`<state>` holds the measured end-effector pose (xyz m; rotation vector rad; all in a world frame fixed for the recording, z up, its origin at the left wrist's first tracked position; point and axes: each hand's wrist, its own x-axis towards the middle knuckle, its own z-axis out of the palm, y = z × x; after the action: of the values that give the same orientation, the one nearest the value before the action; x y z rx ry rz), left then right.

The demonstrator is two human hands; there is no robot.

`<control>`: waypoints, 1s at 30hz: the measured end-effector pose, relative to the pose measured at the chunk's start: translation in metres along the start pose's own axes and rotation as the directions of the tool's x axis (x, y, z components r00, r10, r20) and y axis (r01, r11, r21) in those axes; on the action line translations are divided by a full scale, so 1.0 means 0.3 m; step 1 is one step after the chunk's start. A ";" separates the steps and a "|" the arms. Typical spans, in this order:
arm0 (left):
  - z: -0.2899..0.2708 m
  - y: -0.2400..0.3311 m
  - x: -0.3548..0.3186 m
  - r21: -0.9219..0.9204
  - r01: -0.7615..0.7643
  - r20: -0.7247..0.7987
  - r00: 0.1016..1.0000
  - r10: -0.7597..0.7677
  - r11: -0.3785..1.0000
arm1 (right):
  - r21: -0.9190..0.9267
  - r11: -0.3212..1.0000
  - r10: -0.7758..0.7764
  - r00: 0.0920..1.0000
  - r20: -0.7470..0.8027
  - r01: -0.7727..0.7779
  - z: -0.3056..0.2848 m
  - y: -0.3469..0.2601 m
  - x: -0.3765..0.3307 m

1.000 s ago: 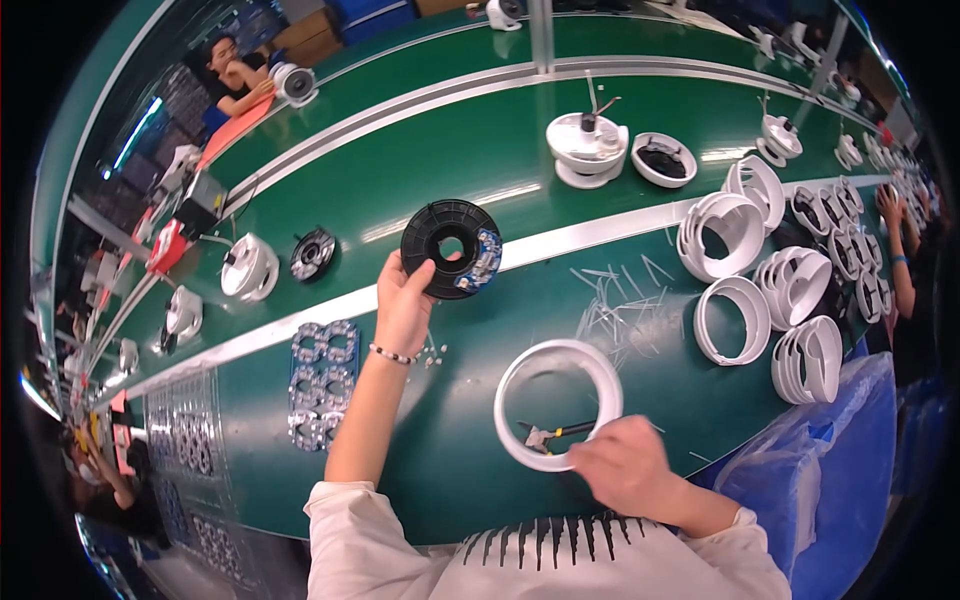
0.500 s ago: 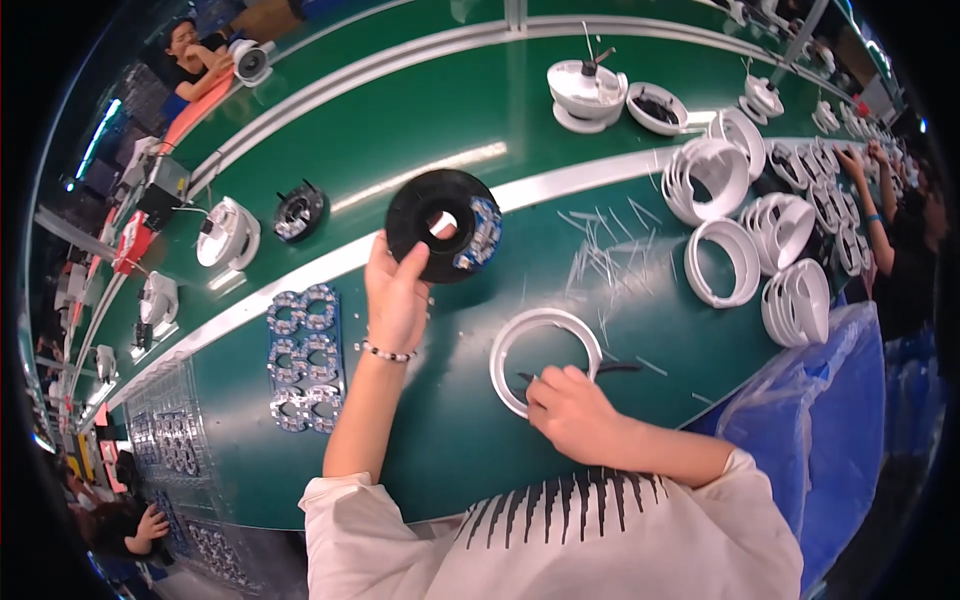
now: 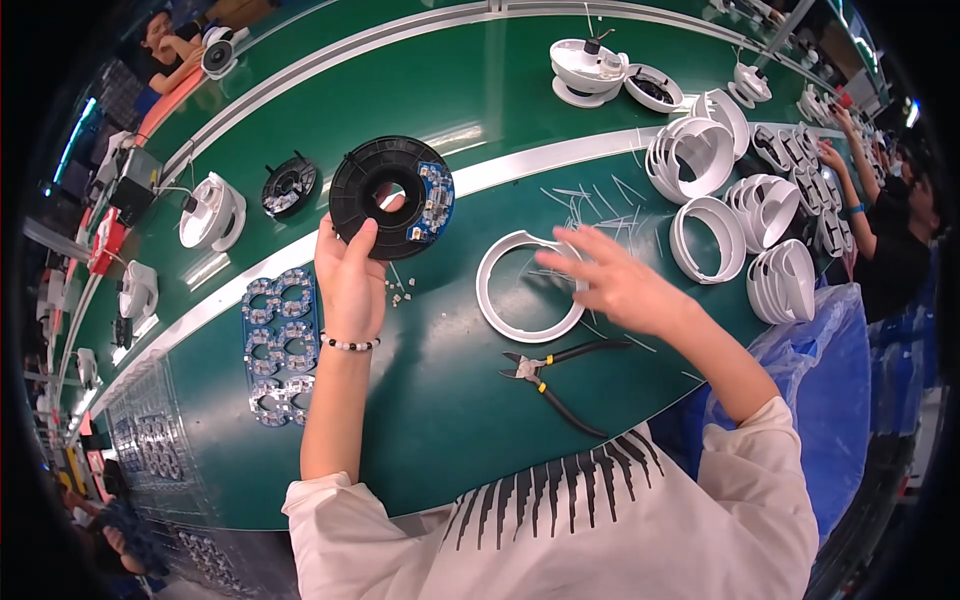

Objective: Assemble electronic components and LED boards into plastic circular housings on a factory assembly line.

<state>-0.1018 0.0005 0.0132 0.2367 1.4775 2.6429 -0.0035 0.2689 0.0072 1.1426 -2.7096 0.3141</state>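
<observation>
My left hand (image 3: 350,275) grips a round black plastic disc (image 3: 365,190) by its lower edge, thumb on its face. A curved blue circuit board (image 3: 434,203) sits on the right part of that disc, and the disc has a hole in its middle. My right hand (image 3: 615,280) is empty, fingers apart, over the right edge of a white plastic ring (image 3: 492,307) on the table. Just below the ring lies a pair of cutting pliers (image 3: 540,384) with black handles, jaws to the left.
Joined circuit boards (image 3: 282,345) lie left of my forearm. Thin clear strips (image 3: 595,200) are scattered beyond the ring. Stacked white rings (image 3: 710,240) stand at right beside a blue plastic-lined bin (image 3: 815,400). White housings (image 3: 213,215) rest on the green conveyor (image 3: 400,90).
My right hand has left the pliers, which now lie on the table, and has risen with fingers spread. My left hand has shifted left with the black disc.
</observation>
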 end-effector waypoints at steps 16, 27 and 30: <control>0.017 -0.074 -0.028 -0.074 0.021 0.068 0.998 -0.016 0.997 | 0.083 0.753 0.652 0.757 0.039 -0.652 0.093 -0.122 0.117; 0.117 -0.188 -0.136 -0.026 0.090 0.176 0.981 -0.084 0.996 | 0.616 0.672 0.716 0.572 -0.400 -0.411 0.082 -0.161 0.228; 0.085 -0.155 -0.163 -0.183 0.345 0.386 0.886 -0.255 0.921 | 0.699 0.598 0.749 0.584 -0.313 -0.392 0.079 -0.165 0.215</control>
<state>-0.0483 0.0378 -0.0174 0.4006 0.9715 2.3430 -0.0142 0.1848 0.0064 0.0232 -2.3354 1.4051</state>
